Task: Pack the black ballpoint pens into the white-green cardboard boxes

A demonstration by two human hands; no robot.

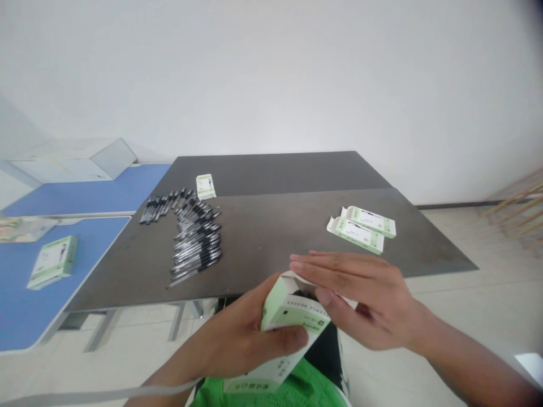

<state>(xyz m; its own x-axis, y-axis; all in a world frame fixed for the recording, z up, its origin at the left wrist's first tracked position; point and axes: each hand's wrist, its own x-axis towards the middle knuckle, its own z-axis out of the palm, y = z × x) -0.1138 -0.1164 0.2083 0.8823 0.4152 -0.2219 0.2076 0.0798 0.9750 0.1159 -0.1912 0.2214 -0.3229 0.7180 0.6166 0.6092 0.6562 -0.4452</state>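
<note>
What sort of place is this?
Likely a plain office or workroom: a dark table, rows of black pens, green-and-white cartons, and an open carton gripped by the left hand.

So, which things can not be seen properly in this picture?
All in the head view:
- Inside of the held box: the right hand lies flat over its top end.
- Its left side: covered by the left hand.
- Print on the two boxes: too small to read.
- Pens: overlapping, too small to count.
- Flat item at the left edge: cut off by the frame, blurred.
</note>
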